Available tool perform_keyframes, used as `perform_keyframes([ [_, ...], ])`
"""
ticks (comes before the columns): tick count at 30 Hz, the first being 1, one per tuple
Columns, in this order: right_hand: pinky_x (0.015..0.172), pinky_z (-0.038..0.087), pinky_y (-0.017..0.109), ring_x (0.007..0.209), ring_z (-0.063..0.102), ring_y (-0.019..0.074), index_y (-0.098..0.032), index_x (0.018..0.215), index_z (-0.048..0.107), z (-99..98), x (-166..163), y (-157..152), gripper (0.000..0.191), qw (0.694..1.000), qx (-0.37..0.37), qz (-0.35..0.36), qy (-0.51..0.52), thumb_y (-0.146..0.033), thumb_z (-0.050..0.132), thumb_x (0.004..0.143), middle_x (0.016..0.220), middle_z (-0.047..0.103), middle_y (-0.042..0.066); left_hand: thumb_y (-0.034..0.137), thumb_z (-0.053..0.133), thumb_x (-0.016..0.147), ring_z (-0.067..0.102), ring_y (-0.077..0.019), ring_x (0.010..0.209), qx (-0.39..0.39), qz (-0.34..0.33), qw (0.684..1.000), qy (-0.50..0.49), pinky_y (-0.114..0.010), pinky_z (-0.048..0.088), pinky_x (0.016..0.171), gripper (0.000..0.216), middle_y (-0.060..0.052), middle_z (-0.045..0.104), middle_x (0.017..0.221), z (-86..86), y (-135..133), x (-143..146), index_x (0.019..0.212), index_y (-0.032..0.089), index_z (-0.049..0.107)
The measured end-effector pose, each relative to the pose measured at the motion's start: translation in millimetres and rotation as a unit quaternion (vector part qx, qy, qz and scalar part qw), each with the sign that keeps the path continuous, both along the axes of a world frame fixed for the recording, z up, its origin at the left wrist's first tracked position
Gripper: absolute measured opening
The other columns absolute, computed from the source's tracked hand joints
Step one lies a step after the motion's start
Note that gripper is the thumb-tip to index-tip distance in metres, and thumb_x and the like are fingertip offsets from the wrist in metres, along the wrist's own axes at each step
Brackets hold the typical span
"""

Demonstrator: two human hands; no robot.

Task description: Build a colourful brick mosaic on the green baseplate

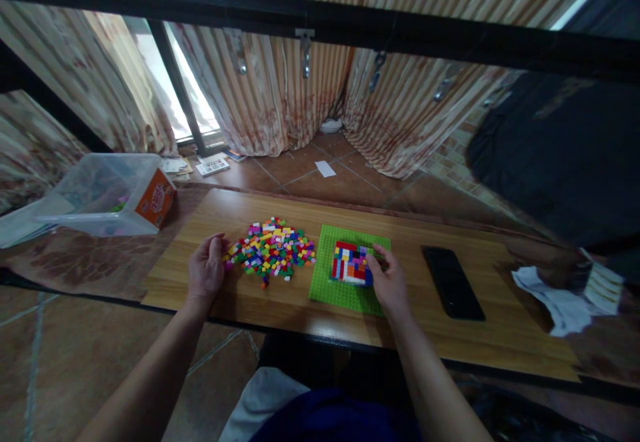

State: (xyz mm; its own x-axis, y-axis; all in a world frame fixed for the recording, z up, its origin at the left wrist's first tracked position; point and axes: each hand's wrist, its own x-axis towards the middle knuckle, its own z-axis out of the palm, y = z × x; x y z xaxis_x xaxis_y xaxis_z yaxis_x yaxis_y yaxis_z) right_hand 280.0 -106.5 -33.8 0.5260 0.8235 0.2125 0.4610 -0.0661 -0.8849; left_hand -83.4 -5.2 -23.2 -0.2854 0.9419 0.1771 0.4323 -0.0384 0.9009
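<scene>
A pile of small multicoloured building bricks (273, 249) is spread on the wooden board. At its left edge rests my left hand (205, 270), fingers loosely curved, with no brick visible in it. A green baseplate (325, 289) lies to the right of the pile. On it sits a low block built of red, white, blue, yellow and purple bricks (350, 265), with a dark gap near its upper right. My right hand (390, 281) grips the right side of this brick block between thumb and fingers. Part of the block's right edge is hidden behind the hand.
A black phone (453, 282) lies right of the baseplate on the wooden board (295, 312). Crumpled white paper (555, 299) is at the far right. A clear plastic bin (105, 195) with an orange label stands at left. A dark metal bar (320, 19) crosses above.
</scene>
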Motion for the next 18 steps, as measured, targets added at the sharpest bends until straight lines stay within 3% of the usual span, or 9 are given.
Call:
perform_keyframes([
  [10,0.086,0.048,0.044,0.095,0.064,0.0246,-0.018,0.117,0.063,-0.7,-9.9,1.4,0.053,0.998,-0.033,-0.038,0.026,-0.053,0.059,0.078,0.108,0.069,0.013,0.049,0.041,0.088,0.065,-0.0191,0.085,-0.01,-0.001,1.0,-0.005,-0.032,0.051,0.08,0.046,-0.007,0.07,0.091,-0.8,-0.7,1.5,0.109,0.015,0.065],
  [18,0.085,0.048,0.044,0.094,0.064,0.0261,-0.018,0.117,0.064,6.0,-3.4,-3.1,0.056,0.997,-0.074,-0.029,-0.014,-0.057,0.06,0.078,0.107,0.068,0.013,0.046,0.042,0.089,0.065,-0.0205,0.088,-0.001,0.005,1.0,-0.014,-0.032,0.05,0.082,0.043,-0.008,0.071,0.093,-3.5,-2.9,4.1,0.107,0.016,0.066],
])
